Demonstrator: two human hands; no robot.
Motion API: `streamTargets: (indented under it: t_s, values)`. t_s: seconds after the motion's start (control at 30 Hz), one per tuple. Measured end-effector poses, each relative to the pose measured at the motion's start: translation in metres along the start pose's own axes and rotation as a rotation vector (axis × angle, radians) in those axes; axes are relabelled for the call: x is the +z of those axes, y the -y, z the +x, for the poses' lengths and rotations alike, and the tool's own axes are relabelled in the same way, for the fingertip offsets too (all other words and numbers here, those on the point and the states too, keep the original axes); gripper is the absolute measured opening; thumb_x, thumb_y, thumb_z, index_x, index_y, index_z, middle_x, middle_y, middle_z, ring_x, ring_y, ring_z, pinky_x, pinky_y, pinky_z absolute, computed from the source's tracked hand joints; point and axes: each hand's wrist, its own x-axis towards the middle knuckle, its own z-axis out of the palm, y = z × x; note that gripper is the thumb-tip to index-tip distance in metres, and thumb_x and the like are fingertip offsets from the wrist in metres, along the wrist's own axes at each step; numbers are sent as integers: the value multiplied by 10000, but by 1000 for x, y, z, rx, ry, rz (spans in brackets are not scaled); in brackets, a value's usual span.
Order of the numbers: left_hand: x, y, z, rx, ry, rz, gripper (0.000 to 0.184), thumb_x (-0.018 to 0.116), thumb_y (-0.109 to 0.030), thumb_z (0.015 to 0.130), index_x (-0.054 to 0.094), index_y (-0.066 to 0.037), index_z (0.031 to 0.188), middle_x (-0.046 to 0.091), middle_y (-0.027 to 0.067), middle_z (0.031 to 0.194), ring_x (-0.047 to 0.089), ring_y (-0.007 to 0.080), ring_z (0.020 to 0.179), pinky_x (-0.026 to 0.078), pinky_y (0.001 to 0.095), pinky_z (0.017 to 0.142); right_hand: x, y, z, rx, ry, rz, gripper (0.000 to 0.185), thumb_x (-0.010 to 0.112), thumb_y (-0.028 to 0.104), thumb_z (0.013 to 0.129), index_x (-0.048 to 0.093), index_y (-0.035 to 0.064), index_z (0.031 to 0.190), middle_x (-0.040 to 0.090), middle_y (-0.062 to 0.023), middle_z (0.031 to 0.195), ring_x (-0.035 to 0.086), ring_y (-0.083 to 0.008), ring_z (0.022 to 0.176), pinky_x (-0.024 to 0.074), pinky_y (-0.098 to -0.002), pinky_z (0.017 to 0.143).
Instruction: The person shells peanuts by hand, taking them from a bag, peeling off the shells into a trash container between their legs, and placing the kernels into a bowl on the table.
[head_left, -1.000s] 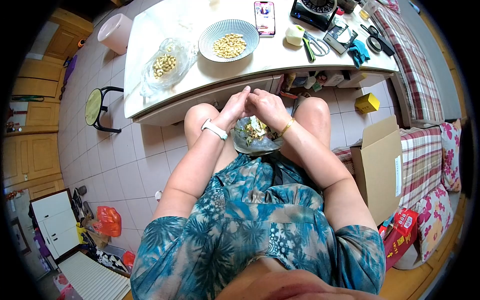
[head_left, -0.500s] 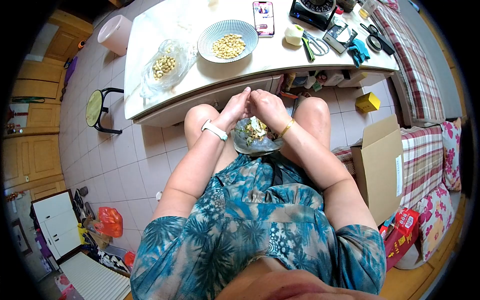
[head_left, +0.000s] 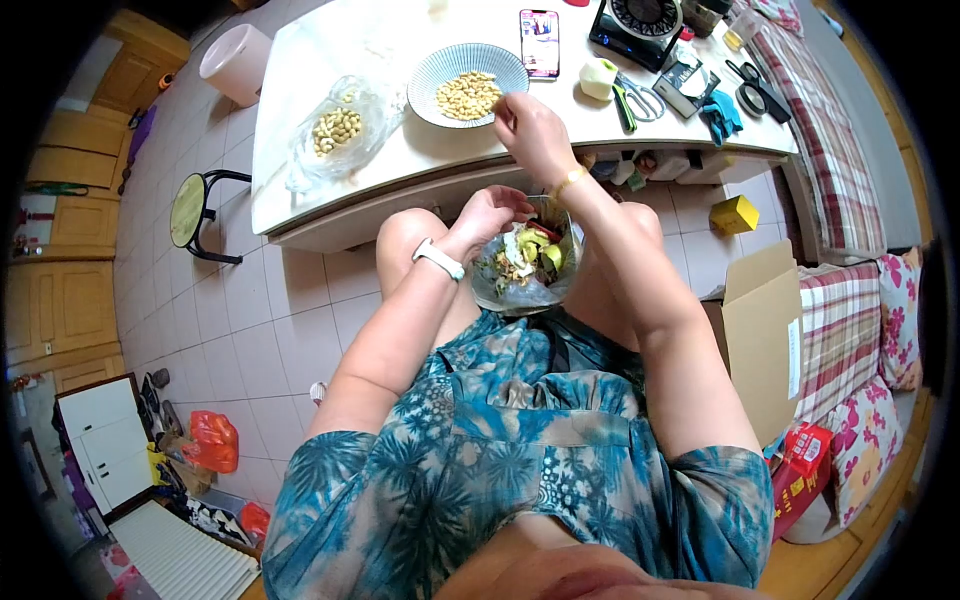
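My right hand [head_left: 537,138] is over the table's front edge, at the lower right rim of the striped bowl [head_left: 420,82], which has pale shelled nuts [head_left: 467,95] in it. Its fingers are pinched together; what they hold, if anything, is too small to make out. Lower down, my left hand [head_left: 488,213] hovers at the upper left of a bag of peels and scraps [head_left: 520,290] between my knees. Its fingers are curled, and their tips are too small to read. A clear plastic bag [head_left: 370,135] with unshelled nuts [head_left: 336,130] lies left of the bowl.
On the table [head_left: 285,140] are a phone [head_left: 540,44], a peeled fruit [head_left: 598,77], scissors [head_left: 643,100], a small fan [head_left: 640,25] and a blue cloth [head_left: 721,117]. A stool [head_left: 188,212] stands left, a cardboard box [head_left: 762,340] right, a yellow box [head_left: 735,214] on the floor.
My hands have parted. My right hand has moved up to the bowl, while my left hand has dropped slightly over the scrap bag, whose contents now show more.
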Motion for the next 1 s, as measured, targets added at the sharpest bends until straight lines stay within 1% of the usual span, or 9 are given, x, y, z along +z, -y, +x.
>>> streamTargets:
  t_s: [0.13, 0.2, 0.33, 0.4, 0.43, 0.5, 0.7, 0.87, 1.0]
  values:
    - [-1, 0, 1, 11, 21, 22, 349, 518, 83, 856, 610, 22, 1187, 707, 113, 1113, 690, 152, 961, 525, 232, 775, 22, -15, 34, -78, -73, -116, 176, 692, 146, 880, 696, 72, 1040, 698, -105, 919, 698, -282, 800, 563, -392, 724]
    - [-1, 0, 1, 2, 23, 8, 335, 518, 84, 860, 617, 23, 1174, 708, 110, 1107, 691, 153, 967, 529, 229, 776, 27, -19, 36, -38, -45, -103, 199, 692, 162, 868, 701, 98, 1056, 675, -130, 948, 684, -340, 847, 564, -437, 752]
    - [-2, 0, 0, 1, 43, -65, 277, 518, 76, 890, 640, 26, 1134, 716, 107, 1080, 697, 157, 969, 537, 222, 772, 13, -14, 8, -9, -3, -70, 245, 694, 148, 860, 706, 105, 1101, 666, -131, 940, 682, -342, 848, 561, -440, 759]
    - [-1, 1, 1, 3, 43, -86, 259, 522, 64, 908, 645, 28, 1133, 718, 96, 1059, 696, 155, 949, 537, 221, 768, 3, -7, -16, 9, 79, 25, 197, 702, 135, 846, 718, 92, 1038, 662, -123, 937, 676, -343, 862, 558, -441, 759]
    - [0, 0, 0, 5, 44, -104, 241, 526, 53, 925, 650, 29, 1131, 719, 85, 1039, 696, 152, 929, 537, 220, 764, -4, -3, -29, 10, 81, 23, 197, 702, 135, 846, 718, 92, 1038, 662, -123, 937, 676, -343, 862, 558, -441, 759]
    - [4, -6, -4, 0, 21, -69, 237, 520, 33, 944, 654, 19, 1139, 717, 70, 1016, 687, 138, 896, 534, 214, 750, -19, 5, -56, -32, 196, -50, 125, 681, 113, 887, 728, 73, 996, 670, -103, 944, 682, -307, 839, 560, -406, 744]
    - [2, 5, 2, -3, 42, -82, 226, 491, -47, 997, 690, -24, 1101, 699, 18, 938, 638, 78, 766, 514, 190, 672, -23, 2, -113, -34, 200, -26, 67, 687, 107, 846, 694, 56, 889, 632, -114, 882, 658, -331, 848, 555, -428, 705]
    - [1, 3, 0, -55, 66, -8, 241, 475, -96, 1017, 703, -30, 1057, 689, 5, 901, 625, 67, 723, 519, 189, 637, -18, -1, -118, -26, 258, -33, 59, 682, 106, 823, 661, 54, 841, 617, -113, 857, 650, -329, 862, 549, -438, 730]
    - [1, 2, -3, -107, 16, -12, 270, 448, -127, 1033, 701, -33, 1041, 676, 11, 876, 620, 69, 718, 546, 200, 634, -13, -4, -115, -34, 324, -16, 85, 700, 119, 809, 666, 54, 850, 618, -113, 861, 653, -322, 869, 548, -436, 749]
